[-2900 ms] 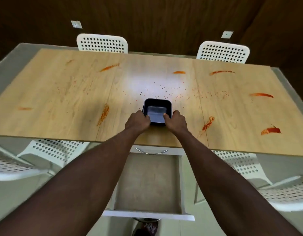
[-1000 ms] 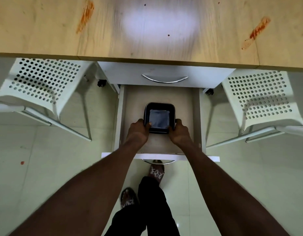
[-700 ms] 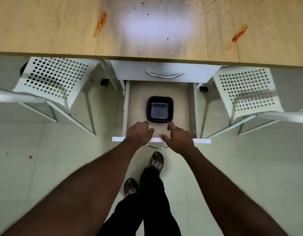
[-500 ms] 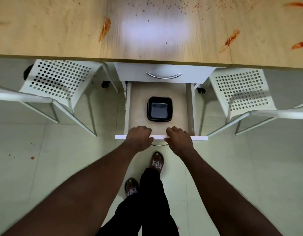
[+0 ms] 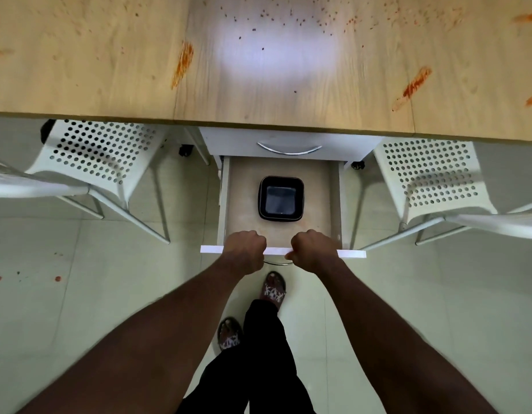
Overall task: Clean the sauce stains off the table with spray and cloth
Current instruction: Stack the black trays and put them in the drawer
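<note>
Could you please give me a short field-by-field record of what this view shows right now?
left hand: grips the front edge of the open drawer
right hand: grips the same edge, beside the left hand
drawer: pulled out below the table, under a shut upper drawer
black container: sits in the drawer, apart from both hands
sauce stains: orange-red streaks and specks on the wooden tabletop
chairs: white, perforated, one on each side of the drawer
spray and cloth: not in view

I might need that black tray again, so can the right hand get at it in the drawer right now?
Probably yes. The drawer is pulled out, and the black tray lies uncovered just beyond the drawer front that the right hand grips, with nothing between them.
</note>
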